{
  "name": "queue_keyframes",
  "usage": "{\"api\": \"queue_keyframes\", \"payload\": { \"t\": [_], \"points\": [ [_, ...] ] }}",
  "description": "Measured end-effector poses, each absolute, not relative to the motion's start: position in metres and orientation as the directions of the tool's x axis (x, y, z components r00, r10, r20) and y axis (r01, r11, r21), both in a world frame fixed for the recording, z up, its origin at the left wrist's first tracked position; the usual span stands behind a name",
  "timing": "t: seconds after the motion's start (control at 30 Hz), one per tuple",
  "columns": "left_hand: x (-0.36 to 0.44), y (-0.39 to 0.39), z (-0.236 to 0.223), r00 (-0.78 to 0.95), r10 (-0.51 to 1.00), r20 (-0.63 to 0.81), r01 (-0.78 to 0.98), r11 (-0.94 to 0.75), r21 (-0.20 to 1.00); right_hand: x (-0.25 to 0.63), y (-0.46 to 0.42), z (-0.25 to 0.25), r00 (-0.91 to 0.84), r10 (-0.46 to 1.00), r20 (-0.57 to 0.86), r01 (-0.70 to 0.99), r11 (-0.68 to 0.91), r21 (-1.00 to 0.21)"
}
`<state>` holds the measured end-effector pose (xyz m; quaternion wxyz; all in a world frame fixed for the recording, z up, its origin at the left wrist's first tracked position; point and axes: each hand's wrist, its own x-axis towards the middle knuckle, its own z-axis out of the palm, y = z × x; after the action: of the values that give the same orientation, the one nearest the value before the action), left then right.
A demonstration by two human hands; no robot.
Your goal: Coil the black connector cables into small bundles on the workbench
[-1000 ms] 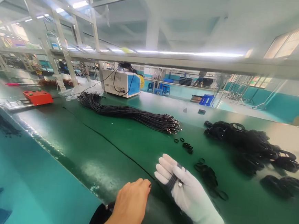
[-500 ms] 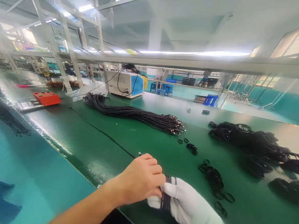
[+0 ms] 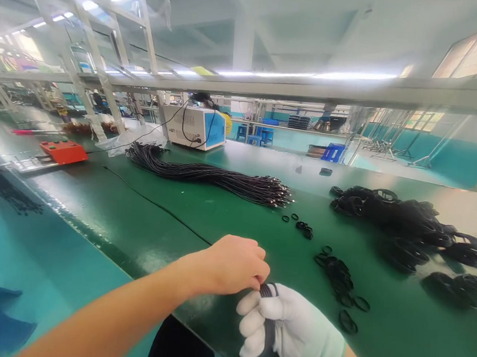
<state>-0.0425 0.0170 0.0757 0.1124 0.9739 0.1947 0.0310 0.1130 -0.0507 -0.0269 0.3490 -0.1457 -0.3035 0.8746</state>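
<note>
**Both hands together on a black coil, near edge of the bench**

Bare left hand [image 3: 234, 263]: fingertips pinched in on the upper end of the black coil [image 3: 270, 332]; which strand they grip, I cannot tell. Gloved right hand [image 3: 297, 323]: clamped around the coil, thumb across its loops. My reading: the glove keeps the turns stacked, freeing the bare fingertips for finer work. Coil is upright in the grip, over the bench [image 3: 227, 216] by its near edge.

A single black cable [image 3: 154, 202] trails from behind the left hand toward the bench's left end. Whether it joins the coil is hidden. Stretched out like that, I judge it less likely to snag.

Cable bundle [image 3: 206, 175] lies lengthwise beyond, metal tips toward the right; probably laid so the ends stay aligned. Small black rings [image 3: 338, 274] sit beside the glove, within easy reach, I'd say. Farther toward the right end, a heap of black coils [image 3: 388, 212], loosely piled.

Surface: green, glossy, scuffed pale along the near edge. Red control box [image 3: 64, 152] toward the left end; white-and-blue machine [image 3: 184, 127] at the far edge, clear plastic sheet [image 3: 136, 137] beside it.

Room: shelf rail [image 3: 295, 88] overhead, strip lights, blue stools [image 3: 255, 139] beyond, teal lower walls.
</note>
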Motion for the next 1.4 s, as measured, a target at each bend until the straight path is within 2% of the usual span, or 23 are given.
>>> {"api": "queue_keyframes", "payload": {
  "t": [0.07,0.13,0.2,0.27,0.4,0.53,0.73,0.87,0.97,1.03,1.13,1.2,1.4],
  "points": [
    [-0.043,0.018,0.078,0.89,0.442,-0.11,0.44,-0.773,0.456,0.116,-0.052,-0.024,-0.741,0.672,-0.022,-0.521,-0.595,-0.612],
    [-0.045,0.017,0.071,0.842,0.501,-0.2,0.484,-0.538,0.69,0.118,-0.053,-0.021,-0.757,0.654,-0.011,-0.52,-0.613,-0.595],
    [-0.049,0.012,0.058,0.79,0.568,-0.231,0.464,-0.307,0.831,0.118,-0.053,-0.019,-0.744,0.668,-0.007,-0.534,-0.602,-0.594],
    [-0.051,0.004,0.045,0.747,0.637,-0.191,0.4,-0.2,0.894,0.118,-0.052,-0.019,-0.725,0.688,-0.013,-0.54,-0.58,-0.61],
    [-0.054,-0.013,0.029,0.67,0.742,-0.033,0.329,-0.257,0.909,0.118,-0.051,-0.019,-0.713,0.701,-0.009,-0.493,-0.511,-0.704],
    [-0.055,-0.023,0.023,0.649,0.76,-0.001,0.263,-0.223,0.939,0.116,-0.053,-0.017,-0.722,0.691,0.046,-0.459,-0.427,-0.779],
    [-0.049,-0.035,0.004,0.525,0.842,0.128,0.164,-0.247,0.955,0.117,-0.057,-0.003,-0.75,0.662,0.013,-0.294,-0.315,-0.903],
    [-0.039,-0.048,-0.008,0.383,0.864,0.327,0.061,-0.377,0.924,0.121,-0.061,0.008,-0.719,0.692,-0.066,-0.113,-0.209,-0.971],
    [-0.031,-0.054,-0.006,0.278,0.825,0.491,0.016,-0.515,0.857,0.126,-0.065,0.016,-0.706,0.703,-0.085,-0.066,-0.184,-0.981],
    [-0.029,-0.054,0.002,0.314,0.818,0.482,0.041,-0.519,0.854,0.132,-0.067,0.022,-0.71,0.697,-0.102,-0.035,-0.179,-0.983],
    [-0.03,-0.053,0.017,0.526,0.759,0.384,0.094,-0.501,0.86,0.144,-0.067,0.034,-0.651,0.751,-0.108,0.005,-0.138,-0.99],
    [-0.031,-0.053,0.024,0.601,0.701,0.383,0.096,-0.539,0.837,0.151,-0.066,0.042,-0.601,0.794,-0.098,0.01,-0.115,-0.993],
    [-0.032,-0.053,0.026,0.536,0.677,0.504,0.081,-0.636,0.767,0.147,-0.076,0.05,-0.563,0.82,-0.101,0.028,-0.102,-0.994]
  ]
}}
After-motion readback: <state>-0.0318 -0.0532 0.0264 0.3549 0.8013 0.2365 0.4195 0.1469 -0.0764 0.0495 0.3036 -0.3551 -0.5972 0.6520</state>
